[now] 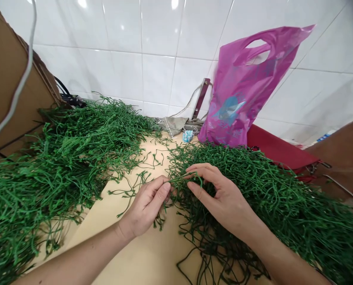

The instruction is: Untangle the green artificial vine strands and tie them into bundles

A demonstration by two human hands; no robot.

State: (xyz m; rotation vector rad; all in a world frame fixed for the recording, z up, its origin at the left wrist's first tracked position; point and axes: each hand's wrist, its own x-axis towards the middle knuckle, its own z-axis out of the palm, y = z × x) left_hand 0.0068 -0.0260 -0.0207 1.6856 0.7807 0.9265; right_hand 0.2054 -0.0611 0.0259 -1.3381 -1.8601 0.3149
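Observation:
My left hand [149, 204] is closed in a pinch on thin green plastic stems [178, 179], with some branched ends hanging below the fingers. To its right, my right hand [220, 198] has its thumb and fingers apart around the other end of these stems; whether its fingertips touch them is hard to tell. A large heap of similar green stems [283, 186] lies under and beyond my right hand. Another heap [84, 138] spreads over the left side. Loose branched pieces [129, 192] lie on the pale tabletop [146, 257] between the heaps.
A pink plastic bag [244, 87] stands against the white tiled wall [158, 31], beside a red bag [283, 150]. A small blue and white item [187, 136] sits near a grey cloth [174, 125]. At the left are a cardboard box [10, 79] and a white cable [25, 75].

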